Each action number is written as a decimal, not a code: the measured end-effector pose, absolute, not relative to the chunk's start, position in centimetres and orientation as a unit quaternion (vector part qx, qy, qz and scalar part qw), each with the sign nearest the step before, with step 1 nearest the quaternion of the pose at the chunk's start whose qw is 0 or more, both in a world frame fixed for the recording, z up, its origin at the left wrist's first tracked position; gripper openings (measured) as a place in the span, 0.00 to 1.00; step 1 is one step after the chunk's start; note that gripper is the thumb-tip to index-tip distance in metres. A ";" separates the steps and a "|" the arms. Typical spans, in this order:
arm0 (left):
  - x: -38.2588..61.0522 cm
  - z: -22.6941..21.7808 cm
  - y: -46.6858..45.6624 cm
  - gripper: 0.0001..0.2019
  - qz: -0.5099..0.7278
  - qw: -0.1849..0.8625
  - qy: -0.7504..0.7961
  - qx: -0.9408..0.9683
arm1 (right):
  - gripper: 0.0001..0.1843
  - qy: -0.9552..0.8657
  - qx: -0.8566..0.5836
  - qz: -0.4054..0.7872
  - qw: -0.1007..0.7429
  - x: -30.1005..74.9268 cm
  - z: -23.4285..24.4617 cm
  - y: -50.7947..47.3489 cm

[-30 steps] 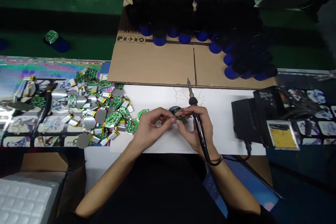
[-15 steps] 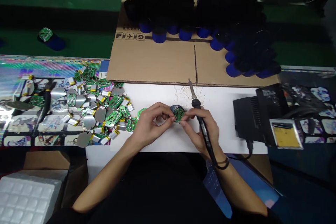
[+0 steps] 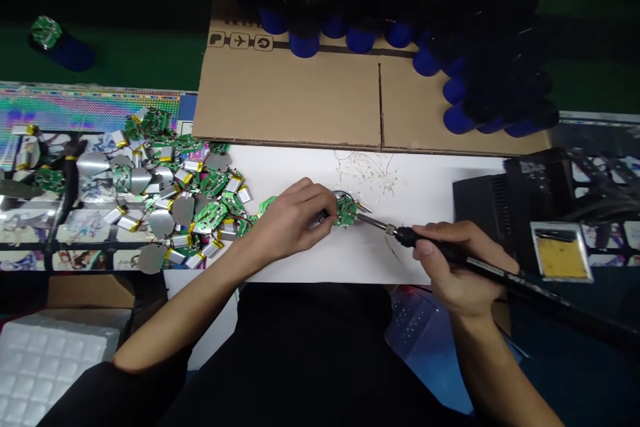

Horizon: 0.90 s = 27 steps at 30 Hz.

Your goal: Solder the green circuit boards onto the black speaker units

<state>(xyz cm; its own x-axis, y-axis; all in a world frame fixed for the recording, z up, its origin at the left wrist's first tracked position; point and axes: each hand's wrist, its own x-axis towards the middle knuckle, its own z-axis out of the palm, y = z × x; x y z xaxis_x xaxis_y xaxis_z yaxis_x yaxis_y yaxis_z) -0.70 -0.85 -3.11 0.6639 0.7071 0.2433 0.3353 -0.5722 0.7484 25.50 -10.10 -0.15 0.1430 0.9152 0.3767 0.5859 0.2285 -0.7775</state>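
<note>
Green board is lying by the left hand, whose hold I can't tell; right hand is gripping the soldering iron, probably needing a steady touch.

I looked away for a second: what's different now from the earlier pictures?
The right hand has come away from the green circuit board and moved right; the soldering iron it holds now points left, tip at or near the board, instead of away from the person. The left hand stays beside the board; the heap of parts looks unchanged.
</note>
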 end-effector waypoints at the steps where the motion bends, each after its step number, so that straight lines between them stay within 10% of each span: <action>1: -0.7 -3.1 -0.9 0.07 0.272 0.343 0.309 0.844 | 0.06 -0.645 -0.588 0.185 0.452 25.5 0.1 -10.0; 27: -0.4 -2.2 -1.1 0.07 0.255 0.343 0.341 0.837 | 0.07 -0.695 -0.546 0.256 0.391 25.2 0.4 -8.7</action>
